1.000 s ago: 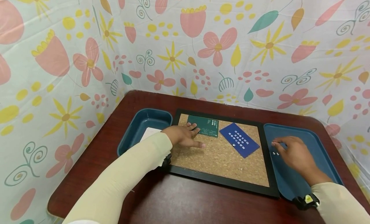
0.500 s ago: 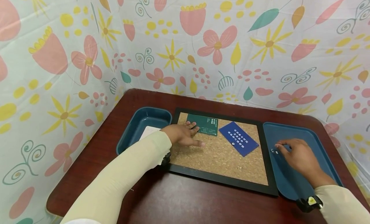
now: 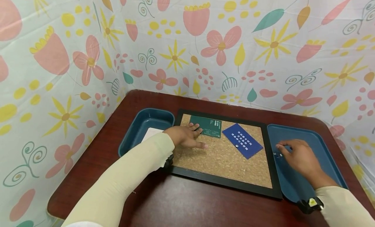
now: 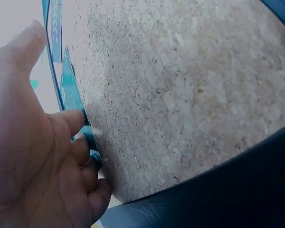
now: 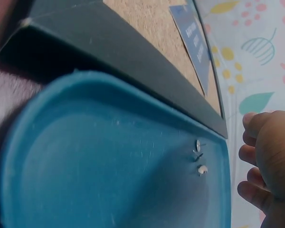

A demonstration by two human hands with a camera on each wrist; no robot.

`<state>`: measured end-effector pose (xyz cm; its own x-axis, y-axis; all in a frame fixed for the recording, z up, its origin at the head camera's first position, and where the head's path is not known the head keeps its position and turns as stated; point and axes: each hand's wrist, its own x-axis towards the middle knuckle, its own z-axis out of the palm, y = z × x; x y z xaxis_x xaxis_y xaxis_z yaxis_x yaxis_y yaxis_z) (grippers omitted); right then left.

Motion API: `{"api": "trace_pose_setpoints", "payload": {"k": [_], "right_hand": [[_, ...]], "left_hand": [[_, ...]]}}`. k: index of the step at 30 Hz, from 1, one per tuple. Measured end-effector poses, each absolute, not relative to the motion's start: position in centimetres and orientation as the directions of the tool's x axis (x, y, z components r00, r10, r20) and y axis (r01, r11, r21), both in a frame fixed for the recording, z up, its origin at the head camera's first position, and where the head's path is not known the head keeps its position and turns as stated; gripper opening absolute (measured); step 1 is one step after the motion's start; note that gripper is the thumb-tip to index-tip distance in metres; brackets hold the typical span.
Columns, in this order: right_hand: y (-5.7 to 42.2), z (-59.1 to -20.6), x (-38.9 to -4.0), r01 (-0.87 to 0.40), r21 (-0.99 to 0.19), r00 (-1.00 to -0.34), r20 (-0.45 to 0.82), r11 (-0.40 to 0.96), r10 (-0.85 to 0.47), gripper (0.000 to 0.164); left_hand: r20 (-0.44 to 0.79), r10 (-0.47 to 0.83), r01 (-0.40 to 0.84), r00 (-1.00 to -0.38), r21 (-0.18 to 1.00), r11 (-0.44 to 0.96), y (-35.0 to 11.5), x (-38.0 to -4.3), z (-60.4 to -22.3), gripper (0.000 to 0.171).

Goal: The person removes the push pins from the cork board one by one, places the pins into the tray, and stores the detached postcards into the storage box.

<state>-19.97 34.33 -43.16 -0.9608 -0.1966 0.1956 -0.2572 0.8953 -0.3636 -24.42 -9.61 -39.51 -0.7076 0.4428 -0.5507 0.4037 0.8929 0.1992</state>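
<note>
My left hand (image 3: 186,136) rests with fingers spread on a green card (image 3: 215,126) at the upper left of the framed corkboard (image 3: 222,162). In the left wrist view its fingertips reach the card's edge. A blue card (image 3: 242,140) with white writing lies tilted on the cork, and a pushpin (image 3: 236,146) sits at its lower left. Over the right tray (image 3: 312,135), my right hand (image 3: 298,155) has thumb and index fingertips close together. I cannot tell whether they pinch anything. Several loose thumbtacks (image 5: 198,156) lie in the tray close below the fingertips.
At the left stands a deeper blue tray (image 3: 143,118) with white paper (image 3: 150,133) inside, partly behind my left sleeve. The dark red table (image 3: 187,201) meets a flowered cloth (image 3: 219,74) at the back. A raised black frame (image 5: 166,76) separates the cork from the right tray.
My right hand has reached slightly in the tray and drawn back, and the tacks beside its fingertips have shifted, with another one now showing. My left hand stays on the green card.
</note>
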Motion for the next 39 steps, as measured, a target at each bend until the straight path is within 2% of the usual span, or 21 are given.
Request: {"api": "trace_pose_setpoints", "payload": {"k": [14,27,39], "right_hand": [[32.2,-43.4,-20.3,-0.254,-0.373,-0.963,0.183,0.892,-0.197,0.034],[28.4,-43.6,-21.7,-0.252,-0.385,-0.963,0.185,0.888,-0.194,0.027],[25.7,-43.6,-22.0,-0.313,-0.411,-0.948,0.182,0.856,-0.259,0.027]], "left_hand": [[-0.555,0.44,0.406,-0.706,0.192,0.894,-9.5,-24.4,-39.6,0.104],[-0.556,0.434,0.387,-0.709,0.208,0.898,-9.6,-24.2,-39.4,0.101],[-0.547,0.439,0.401,-0.712,0.196,0.895,-9.5,-24.2,-39.6,0.101]]}}
